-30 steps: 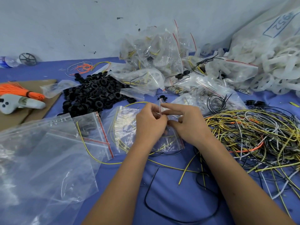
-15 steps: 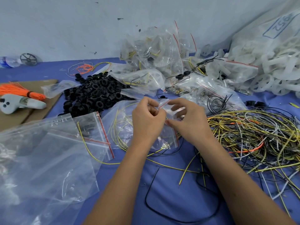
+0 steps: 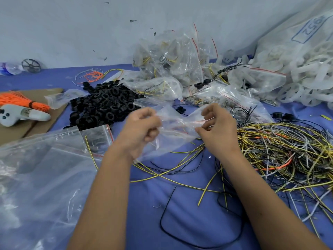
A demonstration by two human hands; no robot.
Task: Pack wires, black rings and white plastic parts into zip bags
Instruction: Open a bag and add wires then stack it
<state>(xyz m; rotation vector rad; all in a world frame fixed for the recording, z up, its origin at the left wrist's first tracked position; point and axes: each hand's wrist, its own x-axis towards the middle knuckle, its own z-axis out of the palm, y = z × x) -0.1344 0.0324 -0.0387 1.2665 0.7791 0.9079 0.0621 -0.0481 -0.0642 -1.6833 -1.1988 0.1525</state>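
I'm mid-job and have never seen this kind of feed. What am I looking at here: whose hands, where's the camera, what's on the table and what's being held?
No machine: a person's bare hands, filmed by one camera on their head, looking forward and down. The left hand and right hand each pinch one clear zip bag, held just above the blue table. A tangle of wires lies to the right, a heap of black rings at the left behind, filled bags by the wall, white plastic parts at far right, empty bags at near left.
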